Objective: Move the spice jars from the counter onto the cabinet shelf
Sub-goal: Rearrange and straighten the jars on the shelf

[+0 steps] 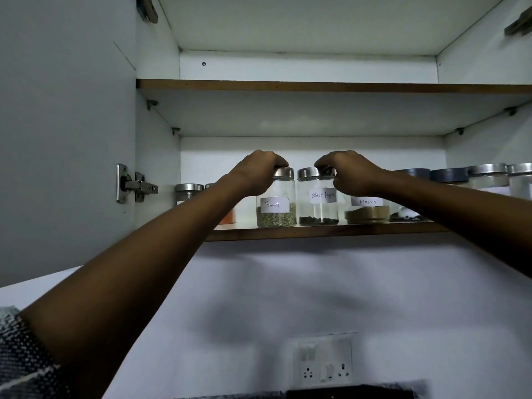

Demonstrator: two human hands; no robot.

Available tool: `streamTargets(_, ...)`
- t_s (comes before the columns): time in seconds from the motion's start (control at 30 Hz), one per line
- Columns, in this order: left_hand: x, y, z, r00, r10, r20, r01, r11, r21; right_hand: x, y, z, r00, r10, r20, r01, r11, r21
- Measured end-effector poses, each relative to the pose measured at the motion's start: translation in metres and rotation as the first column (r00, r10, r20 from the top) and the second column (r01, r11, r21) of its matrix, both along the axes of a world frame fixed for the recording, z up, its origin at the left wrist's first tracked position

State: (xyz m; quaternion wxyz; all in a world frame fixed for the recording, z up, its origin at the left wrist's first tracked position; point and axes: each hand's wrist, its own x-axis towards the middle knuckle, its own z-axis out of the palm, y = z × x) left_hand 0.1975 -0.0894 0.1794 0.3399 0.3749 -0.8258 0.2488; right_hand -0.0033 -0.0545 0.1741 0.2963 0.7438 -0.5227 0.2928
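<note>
Both bare forearms reach up and away, converging toward the far middle. The left hand (257,171) curls its fingers downward in a grip. The right hand (349,172), just beside it, does likewise.

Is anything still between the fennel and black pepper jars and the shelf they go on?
Nothing visible. The fennel jar and black pepper jar stand on the lower shelf, the left hand and right hand gripping their lids.
</note>
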Motion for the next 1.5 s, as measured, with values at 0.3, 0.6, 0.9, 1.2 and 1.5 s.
streamTargets(0.3, 0.008, -0.015, 0.001, 0.999, -0.018, 0.030, 0.018, 1.000, 0.020, 0.013, -0.006, 0.000, 1.000, 0.015, 0.021, -0.015, 1.000, 0.006)
streamTargets(0.6, 0.022, -0.042, 0.000, 0.999, -0.042, -0.026, 0.043, 0.998, 0.048, 0.027, -0.029, 0.000, 0.999, 0.042, 0.006, -0.042, 0.999, 0.025)
streamTargets(0.9, 0.037, -0.088, 0.003, 0.997, 0.058, 0.059, -0.069, 0.972, 0.224, 0.046, -0.079, -0.003, 0.999, 0.043, 0.021, -0.043, 0.999, 0.031)
streamTargets(1.2, 0.047, -0.128, 0.008, 0.993, 0.055, 0.104, -0.082, 0.958, 0.274, 0.053, -0.129, -0.001, 0.995, 0.081, 0.064, -0.082, 0.997, 0.010)
streamTargets(1.5, 0.045, -0.157, 0.014, 0.982, 0.085, 0.170, -0.126, 0.962, 0.243, 0.064, -0.163, 0.005, 0.998, 0.054, 0.026, -0.056, 0.995, 0.085)
